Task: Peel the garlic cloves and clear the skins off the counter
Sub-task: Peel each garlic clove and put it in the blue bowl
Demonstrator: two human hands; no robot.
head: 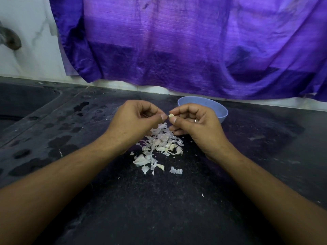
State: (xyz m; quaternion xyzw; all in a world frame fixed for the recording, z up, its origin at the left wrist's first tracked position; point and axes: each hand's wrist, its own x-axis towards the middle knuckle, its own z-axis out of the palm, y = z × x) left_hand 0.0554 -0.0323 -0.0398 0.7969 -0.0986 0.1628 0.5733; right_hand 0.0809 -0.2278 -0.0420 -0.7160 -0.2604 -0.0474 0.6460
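- The clove (171, 115) sat above the counter (177, 200), pinched between thumb and forefinger of the right hand (198, 124), straight over the 12 o'clock edge of the skins (159, 144).
- The left hand (136, 119) had its thumb and forefinger closed tight on the clove's near tip. Whether they had flesh or only a shred of skin could not be told.
- The clove was small and held by fingertips alone, so a hard tug from the left could have popped it free. It would probably have dropped into the skins and got lost among them.
- The skins looked thin and light, so a quick sweep or a breath might have scattered them towards the sink (21, 103) at 9 o'clock.
- The counter looked wet in patches at 9 o'clock, and flakes drifting there would likely have stuck.
- The bowl (219, 110) stood at 1 o'clock from the pile, just behind the right hand, where a careless elbow could have nudged it.
- Count: two hands, one clove held, one bowl and one loose pile of skins too many to number. Two or three pale lumps on the pile's 3 o'clock side were possibly cloves. A few stray flakes lay at 5 o'clock.
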